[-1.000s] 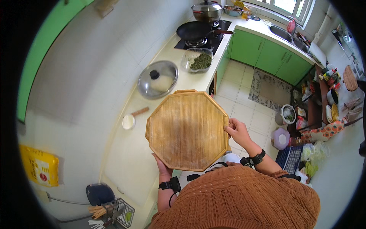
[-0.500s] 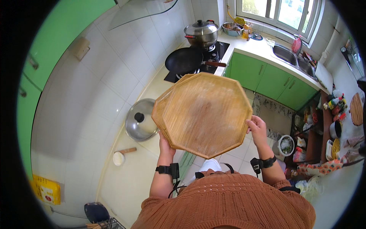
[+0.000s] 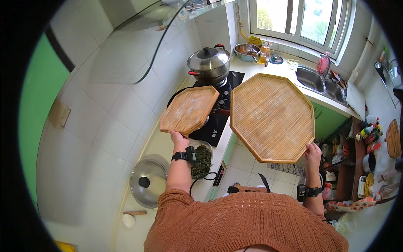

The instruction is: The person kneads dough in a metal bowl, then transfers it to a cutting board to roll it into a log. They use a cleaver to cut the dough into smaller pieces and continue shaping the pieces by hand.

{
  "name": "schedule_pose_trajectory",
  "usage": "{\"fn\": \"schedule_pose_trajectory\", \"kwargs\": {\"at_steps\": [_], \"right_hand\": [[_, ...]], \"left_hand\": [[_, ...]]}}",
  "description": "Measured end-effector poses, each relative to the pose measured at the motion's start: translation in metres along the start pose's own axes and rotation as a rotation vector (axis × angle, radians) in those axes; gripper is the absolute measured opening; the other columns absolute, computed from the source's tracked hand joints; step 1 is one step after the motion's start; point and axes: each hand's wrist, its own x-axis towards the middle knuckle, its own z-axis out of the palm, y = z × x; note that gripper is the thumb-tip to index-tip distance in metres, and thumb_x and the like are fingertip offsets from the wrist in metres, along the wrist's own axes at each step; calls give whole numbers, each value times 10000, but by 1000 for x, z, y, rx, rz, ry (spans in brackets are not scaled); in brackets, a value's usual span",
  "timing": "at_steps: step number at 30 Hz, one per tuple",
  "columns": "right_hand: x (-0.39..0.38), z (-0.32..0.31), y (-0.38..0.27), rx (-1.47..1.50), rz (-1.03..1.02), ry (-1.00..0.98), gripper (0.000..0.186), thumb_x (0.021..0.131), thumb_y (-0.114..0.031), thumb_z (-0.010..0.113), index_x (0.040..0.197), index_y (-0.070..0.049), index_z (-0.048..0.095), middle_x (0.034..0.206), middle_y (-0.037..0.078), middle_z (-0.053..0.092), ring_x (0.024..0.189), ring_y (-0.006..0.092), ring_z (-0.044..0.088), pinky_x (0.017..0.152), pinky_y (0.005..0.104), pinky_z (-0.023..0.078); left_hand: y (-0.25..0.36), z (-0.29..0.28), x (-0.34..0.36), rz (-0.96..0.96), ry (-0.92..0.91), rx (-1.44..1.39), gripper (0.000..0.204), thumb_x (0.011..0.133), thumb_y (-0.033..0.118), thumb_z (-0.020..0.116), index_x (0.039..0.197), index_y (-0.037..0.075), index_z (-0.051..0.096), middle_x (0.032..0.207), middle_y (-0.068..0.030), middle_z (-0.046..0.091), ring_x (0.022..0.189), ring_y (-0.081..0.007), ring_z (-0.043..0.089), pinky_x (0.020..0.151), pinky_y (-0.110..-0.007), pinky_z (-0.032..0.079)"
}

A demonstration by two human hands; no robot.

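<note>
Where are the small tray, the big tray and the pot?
small tray (image 3: 189, 109), head view, middle of its wooden face
big tray (image 3: 272, 118), head view, middle of its slatted face
pot (image 3: 208, 64), head view, its steel lid

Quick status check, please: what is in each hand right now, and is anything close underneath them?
Left hand grips smaller wooden board, raised. Right hand grips large octagonal bamboo tray, raised. Stove and lidded pot beyond; bowl of greens below left wrist.

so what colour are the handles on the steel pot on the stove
Red, on the steel pot; clearest on its left handle in the head view.
</note>
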Motion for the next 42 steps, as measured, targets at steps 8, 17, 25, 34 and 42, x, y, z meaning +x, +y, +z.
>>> {"fn": "schedule_pose_trajectory", "kwargs": {"at_steps": [8, 17, 25, 34, 42], "right_hand": [[108, 51, 20, -58, 48, -150, 156, 1047, -133, 627, 1058, -1, 711, 835, -14, 663, 617, 44, 545, 543, 206, 437], [236, 156, 32, -84, 170, -434, 140, 1037, -103, 650, 1047, 22, 712, 817, -8, 660, 603, 40, 563, 539, 194, 455], [261, 251, 60, -141, 233, -677, 160, 1023, -106, 647, 1015, 30, 730, 818, 17, 684, 602, 64, 598, 569, 212, 518], [282, 411, 126, -372, 214, -896, 226, 972, -110, 652, 875, 77, 733, 765, 90, 704, 611, 202, 690, 593, 346, 591], [298, 485, 190, -368, 274, -974, 302, 987, -109, 657, 1026, 186, 706, 1005, 192, 759, 855, 304, 792, 718, 410, 694]], "left_hand": [[-34, -4, 30, 51, 84, 38, 661, 1173, 563, 304, 1550, 28, 398, 1548, -136, 524, 1383, -338, 560, 1137, -524, 492], [-49, 7, 26, 104, -64, -81, 559, 1179, 536, 332, 1517, 107, 452, 1498, -100, 581, 1317, -308, 606, 1062, -498, 543], [-46, 10, 48, 125, 124, 290, 489, 1094, 428, 645, 1324, -1, 599, 1153, -133, 710, 980, -291, 702, 841, -429, 597], [-59, -34, -26, 351, 295, 301, 432, 1005, -26, 650, 1431, -73, 599, 1268, -148, 683, 1060, -211, 690, 881, -331, 575], [-72, -107, -156, 163, 266, 92, 329, 1018, -91, 627, 1344, -137, 644, 1265, -223, 714, 1135, -306, 735, 1080, -356, 605]]}}
